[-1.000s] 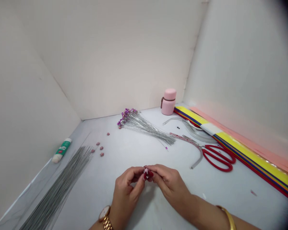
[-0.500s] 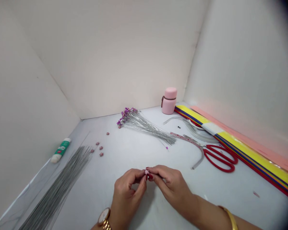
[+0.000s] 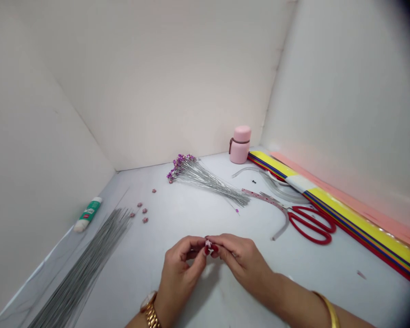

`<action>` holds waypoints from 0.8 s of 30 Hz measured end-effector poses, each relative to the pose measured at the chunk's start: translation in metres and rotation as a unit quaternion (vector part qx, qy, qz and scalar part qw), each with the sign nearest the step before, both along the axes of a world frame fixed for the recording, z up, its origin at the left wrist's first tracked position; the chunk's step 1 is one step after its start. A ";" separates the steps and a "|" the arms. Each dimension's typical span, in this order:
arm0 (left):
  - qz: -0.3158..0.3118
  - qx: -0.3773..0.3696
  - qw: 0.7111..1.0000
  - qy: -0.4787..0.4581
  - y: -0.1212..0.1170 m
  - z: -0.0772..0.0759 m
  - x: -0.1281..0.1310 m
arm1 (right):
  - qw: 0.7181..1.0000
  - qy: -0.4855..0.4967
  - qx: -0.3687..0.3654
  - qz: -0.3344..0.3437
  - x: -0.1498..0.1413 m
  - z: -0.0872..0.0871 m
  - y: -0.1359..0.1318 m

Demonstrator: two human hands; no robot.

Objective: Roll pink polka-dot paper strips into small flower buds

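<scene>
A tiny pink-and-white piece (image 3: 208, 244) is clenched in the grips of the left hand (image 3: 181, 269) and the right hand (image 3: 242, 264) for fine control, left of the red scissors (image 3: 314, 240).

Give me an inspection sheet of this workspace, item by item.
surface: smooth white tabletop.
job's things: small pink bead-like piece, too small to make out fully; sheaf of silver wires tipped with purple beads; loose pink beads; bundle of plain grey wires.
hands: left hand and right hand pinch the pink piece between their fingertips.
clutter: red-handled scissors; curved pink-dotted strip; green-and-white tube; pink lidded jar; long yellow, blue and red strips.
cables: nothing seen.
surroundings: white walls on three sides.
</scene>
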State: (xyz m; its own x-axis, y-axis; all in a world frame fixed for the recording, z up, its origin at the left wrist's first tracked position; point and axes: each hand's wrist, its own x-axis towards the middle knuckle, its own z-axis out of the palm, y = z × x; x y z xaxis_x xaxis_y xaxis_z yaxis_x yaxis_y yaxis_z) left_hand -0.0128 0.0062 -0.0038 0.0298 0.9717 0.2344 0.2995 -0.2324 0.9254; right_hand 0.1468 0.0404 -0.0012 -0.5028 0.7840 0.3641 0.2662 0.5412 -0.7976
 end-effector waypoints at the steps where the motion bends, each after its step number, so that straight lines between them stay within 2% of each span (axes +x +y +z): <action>1: -0.003 0.004 1.000 0.007 0.000 -0.001 0.000 | 1.000 0.000 -0.002 -0.001 0.000 0.000 0.000; 10: 0.026 0.038 0.996 0.078 -0.002 0.000 0.003 | 0.999 0.000 0.014 -0.040 -0.001 -0.003 0.001; 18: 0.043 0.041 0.990 0.125 -0.002 0.001 0.004 | 0.999 -0.002 0.032 0.009 -0.002 -0.002 -0.002; 24: 0.050 0.041 0.986 0.152 -0.003 0.004 0.005 | 0.997 -0.038 0.054 0.027 -0.001 -0.004 -0.003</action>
State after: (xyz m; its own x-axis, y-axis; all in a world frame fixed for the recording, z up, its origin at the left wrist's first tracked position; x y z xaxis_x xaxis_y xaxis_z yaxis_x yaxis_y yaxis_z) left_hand -0.0074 0.0031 0.0004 0.0156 0.9514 0.3074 0.5854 -0.2580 0.7686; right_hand 0.1458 0.0369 -0.0050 -0.5734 0.7131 0.4034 0.2915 0.6377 -0.7130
